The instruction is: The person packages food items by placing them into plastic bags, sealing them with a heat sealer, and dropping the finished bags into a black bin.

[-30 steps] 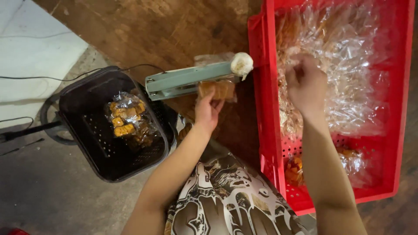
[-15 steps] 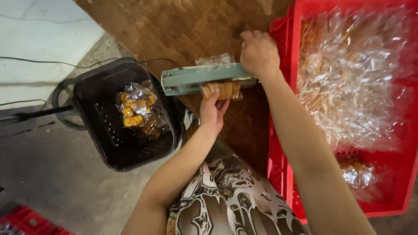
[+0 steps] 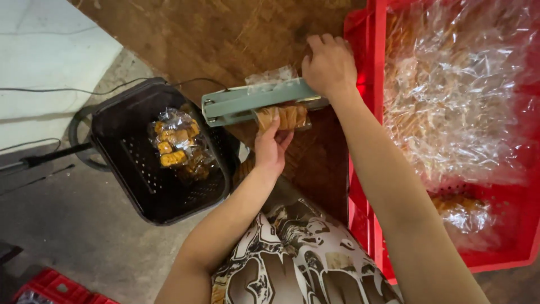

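Right hand [image 3: 329,65] presses flat on the sealer bar [image 3: 259,101]; left hand [image 3: 271,149] pinches a light, crinkly, likely fragile snack bag [image 3: 283,117] by its bottom.

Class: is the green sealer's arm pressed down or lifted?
Pressed down: the right hand rests on the sealer arm, clamping the snack bag.

A: Sealer arm [image 3: 256,101] mid-table [image 3: 225,34], snack bag [image 3: 284,117] under it. Left hand [image 3: 271,149] at the bag's near side, right hand [image 3: 329,65] on the arm's right end.

B: Basket [image 3: 129,169] left, bagged snacks [image 3: 177,143] inside. Crate [image 3: 365,214] right, bags [image 3: 455,95] in it.
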